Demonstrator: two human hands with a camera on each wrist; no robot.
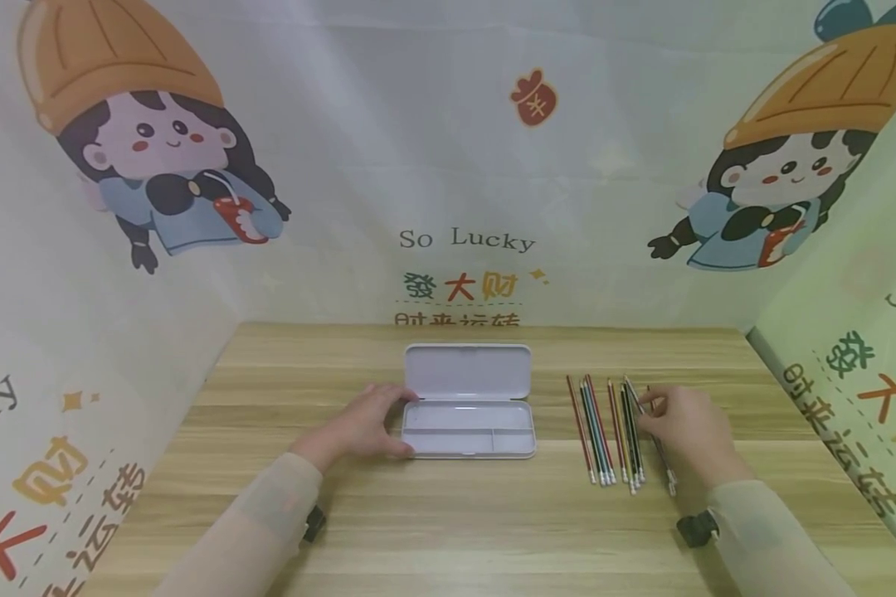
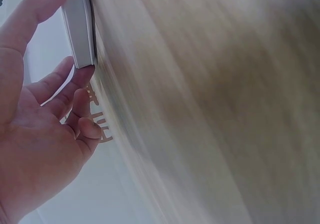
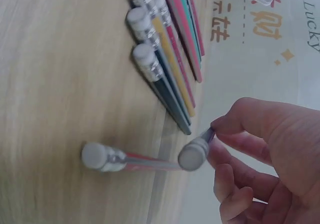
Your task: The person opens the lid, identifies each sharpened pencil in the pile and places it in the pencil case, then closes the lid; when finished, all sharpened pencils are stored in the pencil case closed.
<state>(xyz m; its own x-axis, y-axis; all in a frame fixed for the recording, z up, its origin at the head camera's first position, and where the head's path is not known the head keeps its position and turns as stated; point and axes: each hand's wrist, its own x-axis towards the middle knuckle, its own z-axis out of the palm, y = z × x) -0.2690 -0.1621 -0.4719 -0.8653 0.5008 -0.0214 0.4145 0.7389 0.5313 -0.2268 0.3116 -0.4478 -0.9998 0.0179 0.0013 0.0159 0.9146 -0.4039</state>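
Observation:
A white pencil case [image 1: 448, 454] stands unfolded on the table, its lid [image 1: 467, 371] tilted back and its divided tray bare. My left hand [image 1: 362, 423] holds the case's left end, thumb at the near corner and fingers toward the hinge. In the right wrist view, my right hand [image 3: 265, 149] pinches a pencil between thumb and fingers, its white eraser [image 3: 194, 154] facing the camera. A red pencil [image 3: 145, 162] lies on the table beneath it. To the hand's left lie several more pencils [image 1: 593, 431], eraser ends toward me.
The wooden table [image 1: 448, 531] is bounded by a printed cloth backdrop [image 1: 328, 166] behind and at both sides. A dark wrist device [image 1: 697, 529] sits by the right cuff, another [image 1: 314, 524] by the left. Bare wood lies between case and pencils.

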